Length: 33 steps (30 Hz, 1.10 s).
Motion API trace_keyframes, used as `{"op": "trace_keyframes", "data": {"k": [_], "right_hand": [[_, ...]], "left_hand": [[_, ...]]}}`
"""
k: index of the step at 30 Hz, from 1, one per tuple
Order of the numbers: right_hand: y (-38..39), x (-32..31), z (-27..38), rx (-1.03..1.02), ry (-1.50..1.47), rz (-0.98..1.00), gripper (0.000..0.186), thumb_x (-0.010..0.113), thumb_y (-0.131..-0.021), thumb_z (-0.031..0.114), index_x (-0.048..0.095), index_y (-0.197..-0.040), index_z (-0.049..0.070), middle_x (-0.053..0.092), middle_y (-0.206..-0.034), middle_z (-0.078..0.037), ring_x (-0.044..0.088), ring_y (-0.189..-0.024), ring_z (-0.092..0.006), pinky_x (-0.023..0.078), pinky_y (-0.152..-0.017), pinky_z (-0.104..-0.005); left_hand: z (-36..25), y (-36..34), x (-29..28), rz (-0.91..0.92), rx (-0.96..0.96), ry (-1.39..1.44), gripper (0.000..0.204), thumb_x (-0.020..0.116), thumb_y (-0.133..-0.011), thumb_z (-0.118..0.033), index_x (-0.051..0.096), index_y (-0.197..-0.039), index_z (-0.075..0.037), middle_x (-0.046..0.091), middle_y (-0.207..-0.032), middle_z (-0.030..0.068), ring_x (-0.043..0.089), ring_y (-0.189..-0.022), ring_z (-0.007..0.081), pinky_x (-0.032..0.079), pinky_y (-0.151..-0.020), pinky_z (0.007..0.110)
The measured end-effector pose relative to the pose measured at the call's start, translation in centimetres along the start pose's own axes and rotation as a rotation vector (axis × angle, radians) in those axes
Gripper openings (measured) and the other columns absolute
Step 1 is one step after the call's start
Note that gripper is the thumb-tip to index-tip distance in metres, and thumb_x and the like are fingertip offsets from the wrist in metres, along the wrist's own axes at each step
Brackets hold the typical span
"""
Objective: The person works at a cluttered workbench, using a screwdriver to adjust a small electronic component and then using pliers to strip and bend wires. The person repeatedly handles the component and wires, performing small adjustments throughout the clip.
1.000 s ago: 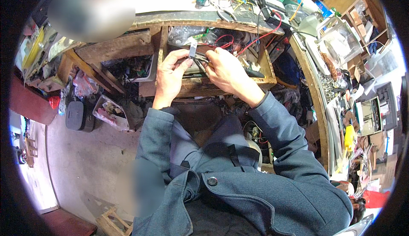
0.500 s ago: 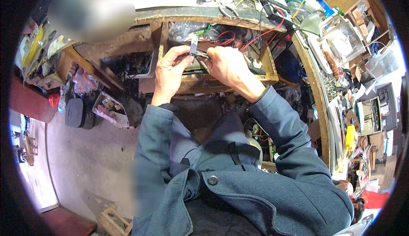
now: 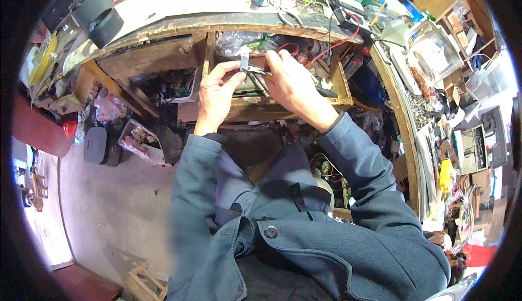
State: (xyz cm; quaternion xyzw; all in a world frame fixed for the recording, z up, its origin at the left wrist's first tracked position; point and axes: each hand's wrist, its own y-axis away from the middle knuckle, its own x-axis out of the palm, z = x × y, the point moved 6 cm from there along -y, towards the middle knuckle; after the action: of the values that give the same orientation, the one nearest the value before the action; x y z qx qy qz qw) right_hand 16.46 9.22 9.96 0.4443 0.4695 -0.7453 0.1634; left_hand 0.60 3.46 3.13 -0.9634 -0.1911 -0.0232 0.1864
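Observation:
My left hand (image 3: pixel 216 93) pinches the lower end of a small silvery rectangular piece (image 3: pixel 244 58), held upright over an open wooden drawer (image 3: pixel 228 110). My right hand (image 3: pixel 291 86) is closed on a slim dark metal tool, apparently pliers (image 3: pixel 258 79), whose jaws meet the piece; the exact contact is too small to make out. Beneath both hands the drawer holds clear plastic bags (image 3: pixel 231 42), red leads (image 3: pixel 288 48) and other small items, partly covered by my hands.
A cluttered workbench (image 3: pixel 163 4) runs across the top, with pliers (image 3: pixel 289 17), cables and dark cylinders (image 3: pixel 105 29). A side bench (image 3: pixel 397 94) with clear bins stands at right. On the floor at left are a dark case (image 3: pixel 95 144), a white bin (image 3: pixel 140 143) and a wooden stool (image 3: pixel 145 279).
Both hands stay close together on the piece. My right hand has shifted slightly upward, its fingers higher beside the piece, and the tool's angle has changed a little.

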Motion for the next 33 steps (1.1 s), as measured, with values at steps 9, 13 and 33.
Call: {"op": "trace_keyframes", "data": {"k": [9,13,33], "right_hand": [[0.5,0.6,0.4,0.129,0.063,0.058,0.020,0.070,-0.091,0.030,0.066,-0.093,0.010,0.059,-0.080,-0.011,0.064,-0.074,-0.0329,0.051,-0.064,-0.0441],[0.8,0.9,0.3,0.075,-0.007,0.058,0.020,0.067,-0.093,0.028,0.065,-0.093,0.008,0.059,-0.078,-0.014,0.064,-0.076,-0.0355,0.050,-0.065,-0.0462],[1.4,0.8,0.3,-0.025,0.089,0.147,0.012,0.061,-0.090,0.015,0.057,-0.100,0.008,0.060,-0.085,-0.017,0.064,-0.075,-0.0359,0.052,-0.062,-0.0479]], "left_hand": [[0.3,0.0,0.0,-0.008,0.056,0.031,0.026,0.070,-0.092,-0.001,0.069,-0.119,-0.003,0.071,-0.111,0.0010,0.064,-0.099,0.0082,0.052,-0.089,0.024],[0.1,0.1,0.1,0.006,0.034,0.003,0.026,0.069,-0.093,-0.002,0.069,-0.119,-0.003,0.071,-0.111,0.0008,0.064,-0.100,0.0081,0.052,-0.090,0.024],[-0.3,0.2,0.2,-0.014,0.024,-0.003,0.027,0.071,-0.093,-0.007,0.070,-0.120,-0.003,0.072,-0.105,0.0006,0.064,-0.091,0.0081,0.051,-0.084,0.024]]}}
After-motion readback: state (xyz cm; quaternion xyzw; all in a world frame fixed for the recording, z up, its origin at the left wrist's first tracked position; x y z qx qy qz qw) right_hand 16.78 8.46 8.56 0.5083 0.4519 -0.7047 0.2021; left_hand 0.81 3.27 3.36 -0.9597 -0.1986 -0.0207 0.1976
